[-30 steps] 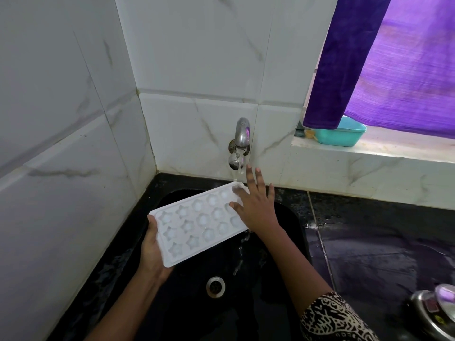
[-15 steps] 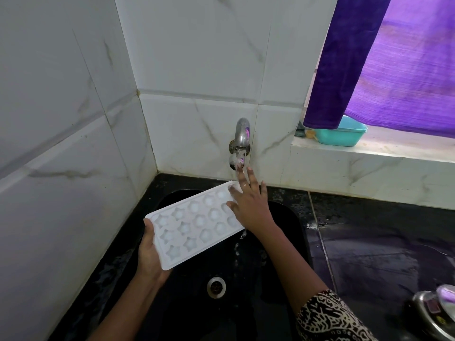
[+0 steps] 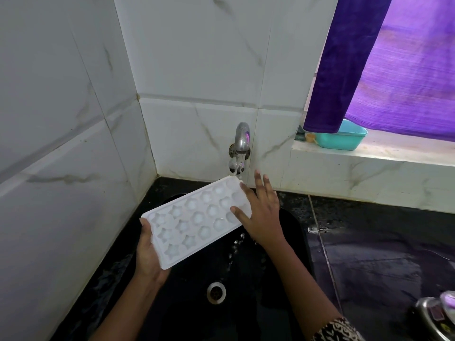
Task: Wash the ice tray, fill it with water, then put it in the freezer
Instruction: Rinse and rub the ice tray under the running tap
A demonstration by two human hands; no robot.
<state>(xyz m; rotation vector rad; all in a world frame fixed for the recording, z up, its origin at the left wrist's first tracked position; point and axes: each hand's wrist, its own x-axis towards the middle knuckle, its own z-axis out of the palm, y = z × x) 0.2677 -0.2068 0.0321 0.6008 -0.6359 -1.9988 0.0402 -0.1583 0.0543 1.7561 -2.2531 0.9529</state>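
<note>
Tiled wall (image 3: 197,57): white, marbled, forming a corner behind the sink. The upper part was cut off by the frame.

Purple curtain (image 3: 398,70): hung over the window ledge at upper right. The window was fully hidden behind it.

Black counter (image 3: 384,254): wet. Its near and right parts were cut off.

Black sink (image 3: 187,313): set into the counter. The walls were hard to separate from the counter in the dark. Falling drops were noted above the basin, and the drain (image 3: 216,292) was seen at the bottom.

Ice tray (image 3: 197,222): white, held over the sink and tilted, with the far end raised under the tap (image 3: 242,139). The water stream (image 3: 236,169) was seen landing on the far corner. Star and round cavities were recorded. Whether water stood in them could not be told.

Right hand (image 3: 263,212): laid flat on the tray's far end, fingers straight and spread.

Left hand (image 3: 147,252): clamped on the tray's near short end, thumb on the rim. The fingers were hidden beneath.

Teal tub (image 3: 344,140): on the ledge, partly covered by the curtain. Its contents were not visible.

Steel vessel (image 3: 430,318): at lower right, mostly cut off and not identifiable.

Patterned sleeve (image 3: 337,331): cut off at the bottom edge.
</note>
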